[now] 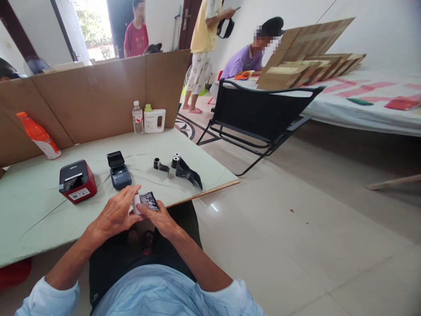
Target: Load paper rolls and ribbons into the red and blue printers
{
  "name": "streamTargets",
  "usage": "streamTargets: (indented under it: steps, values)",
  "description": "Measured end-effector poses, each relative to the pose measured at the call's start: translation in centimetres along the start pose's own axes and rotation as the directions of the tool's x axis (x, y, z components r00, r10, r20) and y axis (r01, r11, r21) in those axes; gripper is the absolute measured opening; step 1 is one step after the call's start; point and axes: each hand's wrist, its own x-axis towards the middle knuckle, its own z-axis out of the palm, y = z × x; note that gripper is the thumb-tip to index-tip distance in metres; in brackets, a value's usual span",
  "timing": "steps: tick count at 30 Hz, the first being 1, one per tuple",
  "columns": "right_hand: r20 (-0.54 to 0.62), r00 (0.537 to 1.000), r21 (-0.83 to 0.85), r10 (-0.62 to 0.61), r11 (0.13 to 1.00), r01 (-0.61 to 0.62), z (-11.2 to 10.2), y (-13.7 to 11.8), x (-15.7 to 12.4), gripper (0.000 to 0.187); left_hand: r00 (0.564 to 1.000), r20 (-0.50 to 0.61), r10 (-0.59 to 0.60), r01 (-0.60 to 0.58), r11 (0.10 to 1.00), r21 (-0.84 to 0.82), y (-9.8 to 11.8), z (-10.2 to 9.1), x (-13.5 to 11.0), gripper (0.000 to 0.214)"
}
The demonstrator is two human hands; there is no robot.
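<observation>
Over the table's front edge, my left hand (115, 210) and my right hand (162, 219) hold a small paper roll (137, 203) between them. Its outer side is white, and a dark printed strip (149, 200) extends from it under my right thumb. Just beyond my left hand stands a dark blue mini printer (120, 177) with its lid raised. Left of that is a red and black printer (77, 182). Further right lie a small black roll (157, 163) and a pair of rolls (176, 161) with dark strips trailing from them.
A cardboard screen (108, 94) lines the back of the pale table (98, 228). Before it stand an orange bottle (39, 135), a clear bottle (138, 118) and a white jug (154, 120). A black folding chair (259, 114) is at the right. Several people are beyond.
</observation>
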Motion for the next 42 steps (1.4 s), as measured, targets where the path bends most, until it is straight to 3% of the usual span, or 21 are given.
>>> streamTargets:
  steps: [5, 9, 14, 17, 20, 24, 29, 32, 38, 42]
  values:
    - [0.223, 0.974, -0.199, 0.028, 0.980, 0.017, -1.1, -0.5, -0.2, 0.045, 0.970, 0.169, -0.175, 0.214, 0.944, -0.251, -0.5, -1.6, 0.2, 0.030]
    - [0.293, 0.956, -0.310, 0.013, 0.947, 0.082, -1.4, -0.9, 0.4, 0.043, 0.948, 0.252, -0.195, 0.274, 0.902, -0.333, -1.2, -1.8, 0.3, 0.022]
    - [0.231, 0.961, -0.457, -0.154, 0.855, 0.247, -1.5, -2.5, 3.4, 0.035, 0.956, 0.109, -0.272, 0.292, 0.915, -0.277, -4.1, -1.8, 0.9, 0.017]
    - [0.235, 0.908, -0.547, -0.348, 0.725, 0.419, -1.4, -4.0, 7.1, 0.028, 0.945, -0.030, -0.327, 0.312, 0.922, -0.228, -6.8, -2.0, 2.0, 0.018]
    - [0.263, 0.868, -0.651, -0.421, 0.586, 0.482, -1.0, -5.0, 11.4, 0.022, 0.898, -0.184, -0.400, 0.363, 0.909, -0.207, -9.9, -2.0, 3.6, 0.022]
    - [0.271, 0.866, -0.765, -0.420, 0.452, 0.459, -0.6, -5.2, 16.3, 0.018, 0.831, -0.318, -0.456, 0.406, 0.889, -0.212, -13.4, -0.9, 5.5, 0.019]
    - [0.254, 0.887, -0.824, -0.385, 0.394, 0.407, -0.9, -3.8, 19.2, 0.019, 0.777, -0.300, -0.553, 0.486, 0.831, -0.273, -16.0, 1.2, 6.2, 0.021]
    - [0.263, 0.891, -0.832, -0.369, 0.381, 0.404, -1.6, -3.1, 19.7, 0.022, 0.770, -0.294, -0.566, 0.506, 0.823, -0.259, -16.7, 2.0, 5.9, 0.023]
    - [0.292, 0.884, -0.831, -0.364, 0.362, 0.423, -1.9, -2.9, 19.9, 0.025, 0.748, -0.248, -0.616, 0.575, 0.788, -0.222, -17.0, 1.9, 5.9, 0.026]
    - [0.304, 0.881, -0.844, -0.362, 0.327, 0.426, -1.4, -3.0, 20.1, 0.029, 0.773, -0.201, -0.601, 0.577, 0.799, -0.171, -17.1, 1.5, 6.2, 0.028]
